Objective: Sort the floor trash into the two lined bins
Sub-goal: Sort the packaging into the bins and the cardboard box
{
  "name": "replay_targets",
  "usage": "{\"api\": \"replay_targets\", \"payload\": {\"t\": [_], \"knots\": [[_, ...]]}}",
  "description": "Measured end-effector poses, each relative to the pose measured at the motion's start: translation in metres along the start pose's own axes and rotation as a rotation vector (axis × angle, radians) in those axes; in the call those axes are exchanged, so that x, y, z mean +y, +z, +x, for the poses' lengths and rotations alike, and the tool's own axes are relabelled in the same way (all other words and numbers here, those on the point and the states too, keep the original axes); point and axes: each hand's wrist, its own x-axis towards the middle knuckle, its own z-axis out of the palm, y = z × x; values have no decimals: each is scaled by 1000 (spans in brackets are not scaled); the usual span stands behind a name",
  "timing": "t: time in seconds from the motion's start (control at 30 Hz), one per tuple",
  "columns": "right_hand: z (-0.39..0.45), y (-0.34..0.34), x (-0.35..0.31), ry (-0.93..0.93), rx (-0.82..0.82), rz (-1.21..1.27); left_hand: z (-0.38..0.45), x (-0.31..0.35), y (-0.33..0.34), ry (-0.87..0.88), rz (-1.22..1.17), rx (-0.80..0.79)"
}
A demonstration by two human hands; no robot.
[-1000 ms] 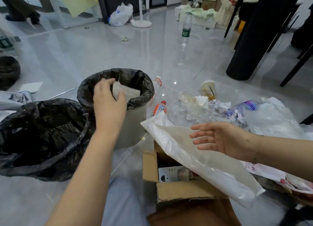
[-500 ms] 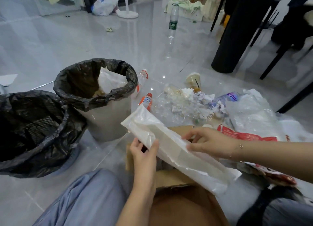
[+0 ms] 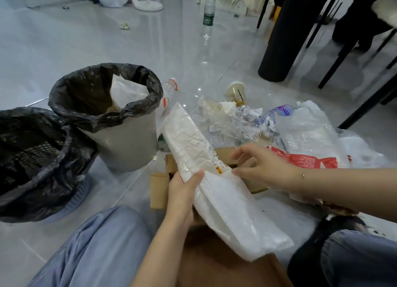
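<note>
Hands: two. Left hand (image 3: 184, 189) wrapped round the near-middle of one long white plastic package (image 3: 217, 179), thumb on top, forearm reaching up from below. Right hand (image 3: 261, 168) coming in from the right, fingers spread and loosely bent, fingertips at the package's right edge; firm hold or mere touch, cannot tell.
Package: slanted between both hands, over a cardboard box (image 3: 160, 190).
Bins: two, black-lined, left of the left hand; grey bin (image 3: 126, 144) nearer, with white plastic inside; mesh bin (image 3: 38, 157) farther left.
Loose trash: beyond the right hand; one cup (image 3: 236, 92), one purple-labelled bottle (image 3: 277, 112), one red wrapper (image 3: 300, 158), crumpled plastic.
Far bottle (image 3: 209, 9): one, upright, well beyond both hands.
</note>
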Motion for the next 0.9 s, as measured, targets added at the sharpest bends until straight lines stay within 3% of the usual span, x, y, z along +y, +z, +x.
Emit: {"api": "replay_targets", "payload": {"t": [0.03,0.1,0.2,0.33,0.47,0.6,0.7,0.9], "knots": [[2,-3,-3,90,-7,87,-1,2,0,-7,8,-33],[5,-9,-6,267,-170,275,-6,9,1,-11,38,-136],[4,-12,-9,329,-342,445,-16,15,5,0,98,-256],[7,-7,-4,351,-200,504,-19,15,6,-40,69,-255],[9,-13,-3,418,-160,713,-23,28,4,-256,-151,-376],[10,-20,-6,442,-157,794,-15,25,-1,-160,-83,-446],[10,-20,-12,398,-195,853,-11,24,3,-117,-38,-355],[9,-20,-18,353,-291,982,1,28,1,-171,-56,-333]]}}
